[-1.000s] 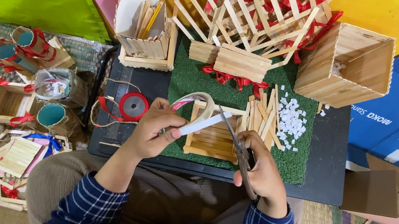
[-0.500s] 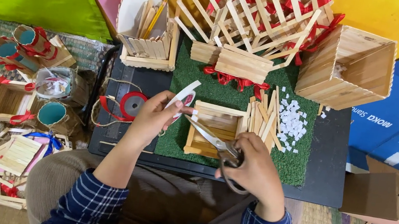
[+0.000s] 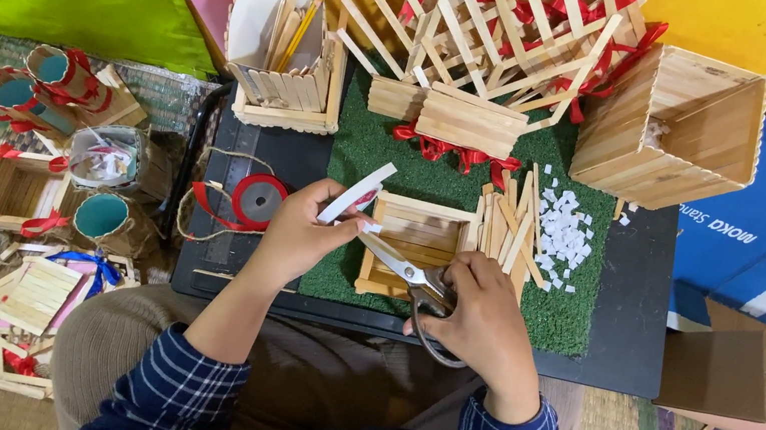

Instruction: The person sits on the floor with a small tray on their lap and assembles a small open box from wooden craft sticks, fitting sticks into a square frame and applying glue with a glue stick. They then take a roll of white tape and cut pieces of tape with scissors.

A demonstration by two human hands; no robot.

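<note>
My left hand (image 3: 297,233) pinches a white paper strip (image 3: 358,191) that slants up to the right. My right hand (image 3: 479,315) grips a pair of scissors (image 3: 405,271), whose blades point left toward the lower end of the strip. Both hands hover over a small square tray of wooden sticks (image 3: 414,245) lying on a green turf mat (image 3: 464,182). Loose wooden sticks (image 3: 508,226) and a pile of small white paper bits (image 3: 565,234) lie just right of the tray.
A black board (image 3: 631,313) carries the mat, a red ribbon spool (image 3: 259,201), a stick holder (image 3: 287,59), a large stick lattice with red ribbon (image 3: 493,19) and a wooden box (image 3: 674,127). Small stick crafts and cups (image 3: 38,153) sit left; cardboard (image 3: 753,377) right.
The scissors have swung from lying by my right hand to pointing at the strip. My left hand with the strip shifted slightly right and up over the tray.
</note>
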